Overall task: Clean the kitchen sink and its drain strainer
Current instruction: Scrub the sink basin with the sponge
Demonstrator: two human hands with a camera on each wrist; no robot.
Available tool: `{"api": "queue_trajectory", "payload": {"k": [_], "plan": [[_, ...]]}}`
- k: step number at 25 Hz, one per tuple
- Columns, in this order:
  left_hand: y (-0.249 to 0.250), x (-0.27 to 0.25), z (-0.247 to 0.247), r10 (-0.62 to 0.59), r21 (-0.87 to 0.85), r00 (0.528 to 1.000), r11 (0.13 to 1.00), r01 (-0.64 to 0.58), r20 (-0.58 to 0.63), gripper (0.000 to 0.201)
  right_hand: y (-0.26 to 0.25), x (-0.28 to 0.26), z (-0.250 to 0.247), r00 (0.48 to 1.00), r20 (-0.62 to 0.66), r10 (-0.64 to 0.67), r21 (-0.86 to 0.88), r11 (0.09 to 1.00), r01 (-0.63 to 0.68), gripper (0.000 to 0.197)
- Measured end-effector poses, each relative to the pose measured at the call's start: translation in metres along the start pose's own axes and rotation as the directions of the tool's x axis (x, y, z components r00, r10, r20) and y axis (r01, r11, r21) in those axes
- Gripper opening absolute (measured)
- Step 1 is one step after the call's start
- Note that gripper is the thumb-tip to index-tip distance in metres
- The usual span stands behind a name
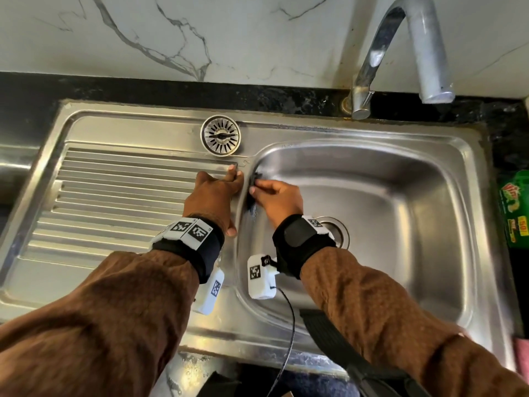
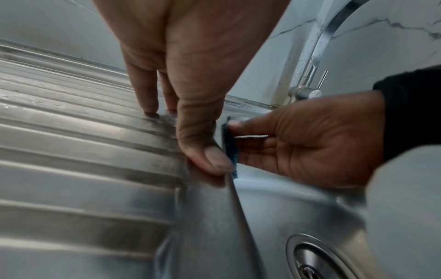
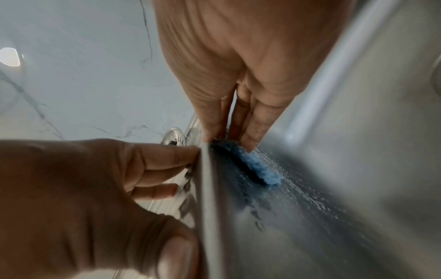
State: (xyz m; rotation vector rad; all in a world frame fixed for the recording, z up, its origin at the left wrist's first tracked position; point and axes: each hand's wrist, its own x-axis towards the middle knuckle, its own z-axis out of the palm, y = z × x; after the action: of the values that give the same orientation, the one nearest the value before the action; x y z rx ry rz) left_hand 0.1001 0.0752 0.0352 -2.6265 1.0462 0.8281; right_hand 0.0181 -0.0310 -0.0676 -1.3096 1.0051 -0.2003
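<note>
1. Steel sink set in a dark counter; basin on the right of its ribbed draining board, a raised ridge between the two.
2. Blue scrub pad flat against the basin's inner left wall, just under that ridge; long axis running along the wall, from the near side toward the back of the sink, far end at the basin's back-left corner.
3. Wet streaks and droplets on the wall below and beside the pad.
4. Right hand inside the basin, fingers held close together and curled onto the pad, thumb on its near side, pinching it to the wall.
5. Left hand on the draining board beside the ridge, fingers straight with tips on the steel, thumb laid along the ridge; holding nothing.
6. The two hands almost touching across the ridge.
7. Drain strainer out of the basin, upright on the flat ledge behind the draining board, behind the left hand.
8. Drain hole uncovered in the basin floor, just right of the right wrist.
9. Basin floor and right wall bare, open to the right of the hand; tap arching over the back rim.
10. Green packet on the counter right of the sink.
</note>
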Motion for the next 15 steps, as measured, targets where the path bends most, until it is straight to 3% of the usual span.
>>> {"api": "queue_trajectory", "payload": {"k": [4, 8, 12, 15], "plan": [[0.0, 0.003, 0.001, 0.002, 0.028, 1.0, 1.0, -0.002, 0.001, 0.13, -0.005, -0.011, -0.003, 1.0, 0.017, 0.022, 0.03, 0.999, -0.023, 0.029], [-0.004, 0.005, 0.005, 0.007, 0.005, 1.0, 1.0, -0.007, -0.02, 0.132, 0.015, -0.057, -0.009, 0.972, 0.191, 0.139, 0.057, 0.987, -0.153, 0.016], [-0.004, 0.007, 0.007, -0.004, -0.009, 1.0, 1.0, 0.003, -0.017, 0.131, -0.009, -0.028, -0.004, 0.997, 0.053, 0.058, -0.022, 0.998, -0.057, 0.021], [-0.005, 0.009, 0.008, -0.008, 0.032, 1.0, 0.999, 0.008, -0.012, 0.13, -0.026, -0.011, -0.001, 0.996, 0.019, 0.087, 0.064, 0.994, -0.088, 0.018]]}}
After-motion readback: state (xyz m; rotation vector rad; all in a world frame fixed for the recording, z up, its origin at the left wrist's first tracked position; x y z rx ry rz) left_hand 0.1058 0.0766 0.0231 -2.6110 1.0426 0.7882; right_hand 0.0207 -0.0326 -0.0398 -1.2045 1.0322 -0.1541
